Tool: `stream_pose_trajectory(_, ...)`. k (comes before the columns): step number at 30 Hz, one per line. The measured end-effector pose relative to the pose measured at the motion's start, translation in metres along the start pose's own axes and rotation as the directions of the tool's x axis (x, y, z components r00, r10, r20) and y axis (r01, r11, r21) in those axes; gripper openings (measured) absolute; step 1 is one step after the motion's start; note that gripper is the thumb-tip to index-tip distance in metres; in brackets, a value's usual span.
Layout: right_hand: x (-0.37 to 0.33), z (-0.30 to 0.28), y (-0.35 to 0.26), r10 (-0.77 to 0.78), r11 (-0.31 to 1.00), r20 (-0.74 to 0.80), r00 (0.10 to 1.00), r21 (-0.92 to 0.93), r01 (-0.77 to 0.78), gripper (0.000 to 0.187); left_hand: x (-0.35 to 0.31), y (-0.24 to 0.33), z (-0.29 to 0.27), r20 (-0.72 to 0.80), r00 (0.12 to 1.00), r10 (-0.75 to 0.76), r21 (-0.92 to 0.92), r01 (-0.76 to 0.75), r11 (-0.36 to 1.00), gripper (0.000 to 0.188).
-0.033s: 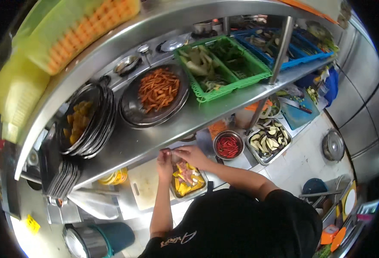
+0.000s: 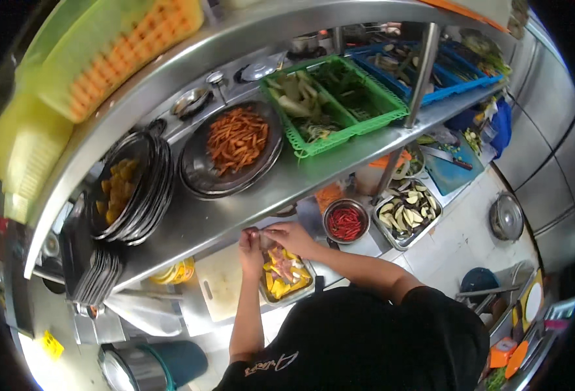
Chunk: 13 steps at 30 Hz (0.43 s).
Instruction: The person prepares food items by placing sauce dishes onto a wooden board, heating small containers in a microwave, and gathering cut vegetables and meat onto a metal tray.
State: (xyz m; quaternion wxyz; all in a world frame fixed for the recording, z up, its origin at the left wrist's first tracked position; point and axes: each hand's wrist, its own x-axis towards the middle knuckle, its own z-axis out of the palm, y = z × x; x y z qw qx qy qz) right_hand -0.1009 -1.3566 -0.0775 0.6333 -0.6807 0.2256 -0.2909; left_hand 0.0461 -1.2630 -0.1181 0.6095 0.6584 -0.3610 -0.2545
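Note:
My left hand (image 2: pixel 251 246) and my right hand (image 2: pixel 289 236) meet over the far end of a metal tray (image 2: pixel 289 300). The fingers of both are closed and pressed together around something small and pale; what it is I cannot make out. In the tray lie yellow chunks (image 2: pixel 278 285) with pinkish strips (image 2: pixel 280 262) and a few whitish pieces on top. Left of the tray, beside my left forearm, is a pale cutting board (image 2: pixel 219 290) with a handle slot. A metal bowl of red chillies (image 2: pixel 346 221) stands to the right of my right hand.
A steel shelf (image 2: pixel 235 212) runs just beyond my hands, bearing stacked plates (image 2: pixel 154 202), a pan of orange-brown strips (image 2: pixel 237 140) and a green basket (image 2: pixel 339 138). A tray of cut eggplant (image 2: pixel 406 215) and a knife (image 2: pixel 447 158) on a blue board lie to the right.

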Motion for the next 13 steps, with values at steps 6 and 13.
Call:
stream_pose_trajectory(6, 0.001, 0.003, 0.019, 0.183, 0.779, 0.13, 0.974, 0.586, -0.224, 0.026, -0.003, 0.038, 0.024, -0.115, 0.993, 0.02, 0.082, -0.011, 0.997, 0.021)
stream_pose_trajectory(13, 0.007, -0.005, 0.028, 0.222, 0.674, 0.333, 0.917, 0.627, -0.391, 0.035, 0.002, 0.013, 0.01, 0.171, 0.97, -0.172, -0.159, 0.2, 0.967, 0.03)
